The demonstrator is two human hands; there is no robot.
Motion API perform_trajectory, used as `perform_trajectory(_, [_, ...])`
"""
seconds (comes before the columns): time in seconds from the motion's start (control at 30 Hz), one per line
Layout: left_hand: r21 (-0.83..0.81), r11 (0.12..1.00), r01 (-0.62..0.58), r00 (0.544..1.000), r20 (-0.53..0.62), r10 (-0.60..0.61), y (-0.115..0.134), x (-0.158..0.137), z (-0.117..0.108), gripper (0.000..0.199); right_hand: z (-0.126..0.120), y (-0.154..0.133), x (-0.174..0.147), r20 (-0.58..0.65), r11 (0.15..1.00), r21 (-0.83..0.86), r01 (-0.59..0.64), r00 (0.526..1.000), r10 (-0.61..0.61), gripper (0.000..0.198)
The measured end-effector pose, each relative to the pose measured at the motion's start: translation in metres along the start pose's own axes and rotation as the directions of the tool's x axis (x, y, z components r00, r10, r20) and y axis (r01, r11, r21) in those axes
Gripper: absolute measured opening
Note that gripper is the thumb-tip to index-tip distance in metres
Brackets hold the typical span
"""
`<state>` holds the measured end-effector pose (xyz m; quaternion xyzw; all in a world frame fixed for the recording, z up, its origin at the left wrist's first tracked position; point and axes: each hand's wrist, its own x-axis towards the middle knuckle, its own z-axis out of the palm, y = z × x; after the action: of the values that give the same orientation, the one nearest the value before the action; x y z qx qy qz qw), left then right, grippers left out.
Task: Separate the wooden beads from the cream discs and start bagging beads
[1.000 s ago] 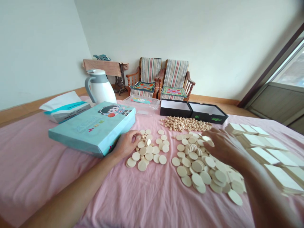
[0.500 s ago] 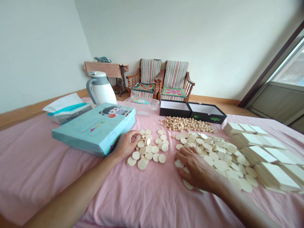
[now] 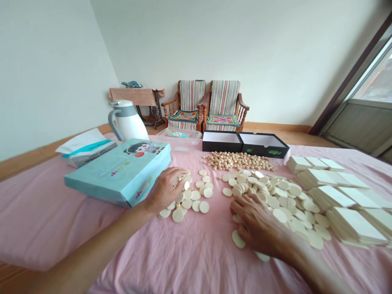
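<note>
My left hand is over the upper left of a small heap of pale round wooden discs. Its thumb and fingers are apart, with a few small wooden pieces showing between them. My right hand lies palm down at the left edge of a larger spread of wooden discs. Its fingers curl downward, and whatever is beneath them is hidden. A single disc lies beside its thumb. Behind the larger spread sits a pile of small wooden beads.
A light blue box stands left, by a tissue pack and a white jug. A clear plastic lid and black open trays are behind. Stacks of wooden squares stand right, all on a pink cloth.
My left hand's thumb and fingers have spread over the small heap. My right hand has shifted slightly, and more of the disc by its thumb shows. The view has tilted a little.
</note>
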<state>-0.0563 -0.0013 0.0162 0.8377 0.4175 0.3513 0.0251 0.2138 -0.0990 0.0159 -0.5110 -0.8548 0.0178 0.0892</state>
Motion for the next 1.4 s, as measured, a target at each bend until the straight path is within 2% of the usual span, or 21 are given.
perform_trajectory(0.07, [-0.027,0.999,-0.042,0.990,0.132,0.045,0.014,0.016,0.005,0.025,0.000,0.000,-0.002,-0.008,1.000,0.016,-0.014,1.000,0.014,0.013])
perform_trajectory(0.17, [-0.078,0.992,-0.102,0.945,0.302,0.121,0.028,0.046,0.028,0.029,-0.004,0.004,-0.002,-0.009,0.995,0.096,0.006,1.000,-0.005,0.010])
perform_trajectory(0.27, [-0.018,0.987,-0.162,0.910,0.384,0.156,0.034,0.073,0.062,0.024,-0.012,0.013,-0.002,-0.050,0.967,0.247,0.058,0.998,-0.047,0.012])
perform_trajectory(0.37, [0.038,0.979,-0.201,0.884,0.438,0.164,0.035,0.087,0.092,0.013,-0.017,0.026,-0.001,-0.177,0.945,0.327,-0.004,0.982,0.065,0.013])
perform_trajectory(0.5, [0.034,0.971,-0.235,0.870,0.453,0.195,0.033,0.093,0.106,0.010,-0.018,0.042,0.001,-0.349,0.917,0.381,-0.117,0.900,0.260,0.015])
perform_trajectory(0.63, [0.048,0.977,-0.209,0.886,0.432,0.168,0.034,0.110,0.106,0.011,-0.019,0.048,0.002,-0.410,0.897,0.399,-0.189,0.839,0.359,0.017])
perform_trajectory(0.77, [0.044,0.993,-0.111,0.968,0.231,0.098,0.040,0.138,0.110,0.018,-0.017,0.051,0.003,-0.407,0.905,0.370,-0.211,0.839,0.362,0.017])
perform_trajectory(0.83, [0.016,0.998,-0.060,0.988,0.146,0.057,0.042,0.146,0.111,0.027,-0.015,0.053,0.004,-0.408,0.907,0.362,-0.216,0.838,0.363,0.017])
perform_trajectory(0.9, [-0.011,0.998,-0.061,0.974,0.217,0.062,0.044,0.143,0.107,0.025,-0.014,0.055,0.003,-0.419,0.906,0.360,-0.223,0.829,0.371,0.017])
perform_trajectory(0.97, [-0.050,0.992,-0.117,0.912,0.389,0.127,0.044,0.132,0.100,0.025,-0.014,0.055,0.003,-0.431,0.904,0.360,-0.229,0.819,0.379,0.017])
perform_trajectory(1.03, [-0.117,0.976,-0.182,0.826,0.520,0.216,0.043,0.116,0.093,0.042,-0.014,0.054,0.002,-0.436,0.905,0.360,-0.226,0.817,0.378,0.016])
perform_trajectory(1.1, [-0.172,0.959,-0.225,0.781,0.557,0.283,0.043,0.101,0.090,0.065,-0.015,0.053,0.002,-0.435,0.907,0.359,-0.218,0.821,0.370,0.016])
perform_trajectory(1.17, [-0.179,0.953,-0.242,0.780,0.548,0.301,0.044,0.090,0.092,0.072,-0.015,0.053,0.002,-0.435,0.908,0.357,-0.221,0.821,0.371,0.016])
perform_trajectory(1.2, [-0.166,0.956,-0.240,0.789,0.540,0.292,0.044,0.087,0.094,0.066,-0.015,0.054,0.002,-0.435,0.906,0.359,-0.224,0.819,0.375,0.017])
perform_trajectory(1.33, [-0.134,0.971,-0.197,0.837,0.494,0.238,0.048,0.083,0.105,0.016,-0.015,0.063,0.001,-0.470,0.901,0.362,-0.238,0.788,0.397,0.018])
perform_trajectory(1.4, [-0.164,0.964,-0.212,0.853,0.451,0.264,0.051,0.082,0.107,0.008,-0.017,0.068,0.000,-0.499,0.902,0.351,-0.252,0.765,0.408,0.017])
